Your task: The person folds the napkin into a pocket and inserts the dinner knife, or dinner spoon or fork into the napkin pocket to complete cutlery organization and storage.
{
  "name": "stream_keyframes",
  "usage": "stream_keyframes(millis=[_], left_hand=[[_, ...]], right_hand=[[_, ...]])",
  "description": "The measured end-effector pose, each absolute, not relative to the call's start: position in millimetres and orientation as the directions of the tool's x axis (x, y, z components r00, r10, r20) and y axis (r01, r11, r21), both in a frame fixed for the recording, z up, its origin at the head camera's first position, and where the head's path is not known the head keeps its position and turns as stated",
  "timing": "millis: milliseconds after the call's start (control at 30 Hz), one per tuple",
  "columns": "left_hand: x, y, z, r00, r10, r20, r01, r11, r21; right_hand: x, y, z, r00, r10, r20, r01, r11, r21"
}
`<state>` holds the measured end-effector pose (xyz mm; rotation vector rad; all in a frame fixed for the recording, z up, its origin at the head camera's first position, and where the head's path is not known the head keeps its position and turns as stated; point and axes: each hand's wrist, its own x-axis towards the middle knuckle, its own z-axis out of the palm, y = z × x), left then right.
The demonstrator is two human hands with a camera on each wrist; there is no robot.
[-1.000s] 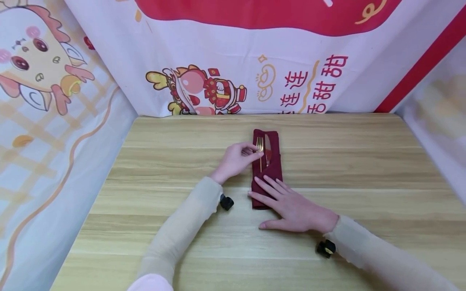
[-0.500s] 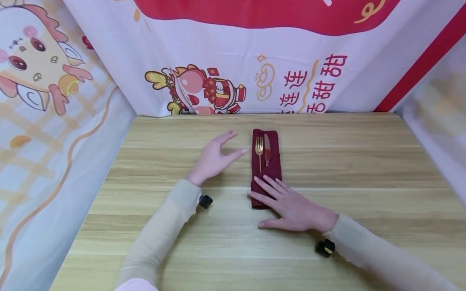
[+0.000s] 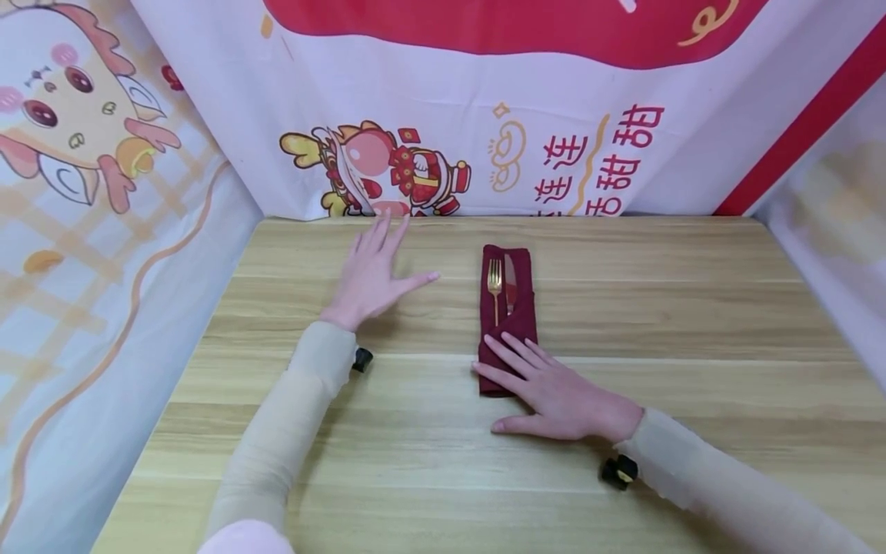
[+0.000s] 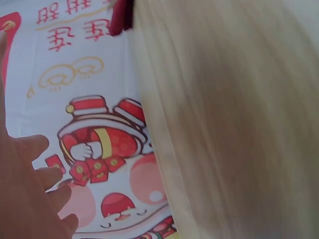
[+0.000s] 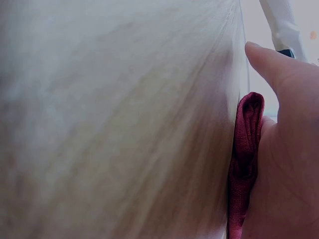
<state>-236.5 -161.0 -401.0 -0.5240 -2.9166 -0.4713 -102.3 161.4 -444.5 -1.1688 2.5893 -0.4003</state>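
A dark red folded napkin lies lengthwise near the middle of the table. Tucked into its fold side by side are a gold fork and a knife, their lower ends hidden by the cloth. My right hand rests flat on the near part of the napkin, fingers spread; the right wrist view shows the thick folded napkin edge under the palm. My left hand, fingers spread and holding nothing, is to the left of the napkin, apart from it.
The wood-grain table extends on all sides of the napkin. A printed white and red cloth hangs along the far edge, with another patterned cloth at the left. Each wrist carries a small black camera.
My left hand has let go near the fork, drawn away to the left and spread its fingers. The right hand and the napkin have stayed in place.
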Motion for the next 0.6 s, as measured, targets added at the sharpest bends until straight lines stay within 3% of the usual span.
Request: stream_keyframes(millis=[233, 367, 600], left_hand=[[-252, -172, -404, -0.948, 0.273, 0.163, 0.293, 0.949, 0.113], [-256, -175, -407, -0.957, 0.257, 0.133, 0.268, 0.960, 0.076], [-255, -176, -413, -0.961, 0.249, 0.122, 0.259, 0.963, 0.074]], right_hand=[[-103, 161, -444, -0.633, -0.766, -0.115, -0.693, 0.626, -0.357], [-103, 161, -443, -0.646, -0.753, -0.125, -0.668, 0.637, -0.386], [-125, 182, -413, -0.734, -0.677, 0.056, -0.620, 0.633, -0.463]])
